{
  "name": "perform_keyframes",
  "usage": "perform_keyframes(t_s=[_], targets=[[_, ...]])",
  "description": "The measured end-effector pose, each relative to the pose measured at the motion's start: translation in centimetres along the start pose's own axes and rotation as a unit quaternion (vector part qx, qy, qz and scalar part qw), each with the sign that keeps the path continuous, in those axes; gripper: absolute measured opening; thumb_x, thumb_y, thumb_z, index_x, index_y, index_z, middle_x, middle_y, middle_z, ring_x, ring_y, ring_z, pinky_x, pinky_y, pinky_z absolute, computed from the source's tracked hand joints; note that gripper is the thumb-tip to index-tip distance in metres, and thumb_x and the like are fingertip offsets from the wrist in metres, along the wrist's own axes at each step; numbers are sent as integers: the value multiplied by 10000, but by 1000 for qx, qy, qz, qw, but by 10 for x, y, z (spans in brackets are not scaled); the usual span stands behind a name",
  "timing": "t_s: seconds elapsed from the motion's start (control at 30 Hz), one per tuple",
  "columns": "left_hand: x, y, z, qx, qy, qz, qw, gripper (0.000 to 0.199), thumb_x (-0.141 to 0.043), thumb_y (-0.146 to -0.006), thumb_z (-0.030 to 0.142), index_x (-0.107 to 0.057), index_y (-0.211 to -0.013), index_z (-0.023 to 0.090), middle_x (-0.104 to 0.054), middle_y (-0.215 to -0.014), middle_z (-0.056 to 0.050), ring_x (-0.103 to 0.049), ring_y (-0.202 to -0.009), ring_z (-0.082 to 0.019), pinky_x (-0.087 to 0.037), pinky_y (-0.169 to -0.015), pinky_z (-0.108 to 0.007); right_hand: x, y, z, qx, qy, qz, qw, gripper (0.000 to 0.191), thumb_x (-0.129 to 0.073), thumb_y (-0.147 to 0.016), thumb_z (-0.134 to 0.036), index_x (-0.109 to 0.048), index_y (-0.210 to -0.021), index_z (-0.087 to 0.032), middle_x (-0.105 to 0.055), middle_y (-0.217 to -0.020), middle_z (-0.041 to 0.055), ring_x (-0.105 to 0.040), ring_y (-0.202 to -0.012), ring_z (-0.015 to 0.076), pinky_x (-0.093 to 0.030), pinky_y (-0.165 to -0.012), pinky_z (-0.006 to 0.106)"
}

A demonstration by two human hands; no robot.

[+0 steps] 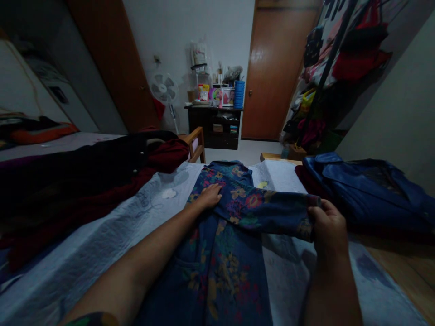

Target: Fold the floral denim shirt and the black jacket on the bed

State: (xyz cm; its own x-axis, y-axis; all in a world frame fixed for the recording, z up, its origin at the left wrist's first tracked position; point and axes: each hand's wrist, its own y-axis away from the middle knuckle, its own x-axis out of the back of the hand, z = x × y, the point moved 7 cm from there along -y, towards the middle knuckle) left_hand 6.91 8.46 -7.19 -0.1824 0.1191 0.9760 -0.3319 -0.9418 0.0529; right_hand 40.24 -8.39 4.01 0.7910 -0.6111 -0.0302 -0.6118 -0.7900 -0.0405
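Note:
A dark blue garment with a floral pattern (227, 262) lies lengthwise on a pale bedsheet (282, 258). One of its sleeves stretches out to the right. At the cuff end of that sleeve, my right hand (328, 222) is closed, with the fabric pinched between thumb and fingers. My left hand (211, 196) rests on the upper part of the garment, near its left edge. Its fingers are pressed together and partly hidden, so whether it grips the cloth is unclear.
Dark and maroon clothes (102, 167) are heaped on the left. Folded blue denim (367, 190) lies on the right. Beyond the bed are a wooden chair (197, 142), a fan (165, 90), a dark cabinet (204, 129) and hanging bags (360, 59).

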Motion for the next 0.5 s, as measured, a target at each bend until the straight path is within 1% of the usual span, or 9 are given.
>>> perform_keyframes(t_s=[0.07,0.17,0.23,0.3,0.37,0.43,0.5], targets=[[-3,15,7,-5,-3,6,1000,504,-375,-932,383,-416,-1399,198,-363,-1526,-111,-310,-1412,-236,-252,-1141,-409,-8,8,-13,21,-11,-21,999,238,-612,-591,-260,-601,-822,-203,-547,-585,-41,-497,-482,124,-425,-464,232],[-5,30,14,-3,-1,35,999,485,-338,-954,382,-409,-1402,213,-357,-1531,-101,-285,-1423,-236,-191,-1161,-440,-21,22,-32,45,-16,-62,997,253,-620,-608,-268,-602,-853,-211,-565,-625,-31,-517,-513,134,-442,-484,238],[-5,34,15,2,48,48,998,478,-367,-943,361,-421,-1392,208,-348,-1536,-102,-258,-1432,-239,-142,-1172,-455,-30,32,-42,59,-4,-101,993,257,-630,-617,-270,-605,-867,-211,-584,-663,-17,-537,-551,147,-451,-502,242],[-5,31,12,10,125,43,991,473,-437,-905,338,-460,-1359,205,-356,-1530,-103,-247,-1433,-252,-123,-1173,-473,-40,43,-50,69,11,-150,986,239,-641,-630,-274,-602,-858,-211,-588,-687,-11,-537,-573,149,-442,-507,236],[-2,23,7,23,189,34,981,454,-495,-858,308,-516,-1301,211,-418,-1490,-94,-292,-1409,-262,-162,-1163,-477,-50,55,-56,78,23,-199,977,207,-645,-648,-282,-593,-835,-213,-572,-681,-18,-516,-572,138,-419,-500,222],[3,11,1,38,236,31,971,413,-505,-834,285,-567,-1236,214,-512,-1410,-85,-390,-1347,-260,-255,-1132,-450,-61,68,-60,86,32,-256,962,179,-639,-675,-289,-582,-826,-212,-544,-664,-29,-492,-565,124,-398,-497,210],[8,-3,-4,55,302,32,951,367,-487,-833,270,-601,-1176,207,-592,-1312,-80,-487,-1259,-243,-354,-1072,-397,-75,83,-62,88,45,-330,939,153,-613,-715,-285,-570,-841,-209,-524,-665,-36,-484,-574,117,-384,-504,202]])
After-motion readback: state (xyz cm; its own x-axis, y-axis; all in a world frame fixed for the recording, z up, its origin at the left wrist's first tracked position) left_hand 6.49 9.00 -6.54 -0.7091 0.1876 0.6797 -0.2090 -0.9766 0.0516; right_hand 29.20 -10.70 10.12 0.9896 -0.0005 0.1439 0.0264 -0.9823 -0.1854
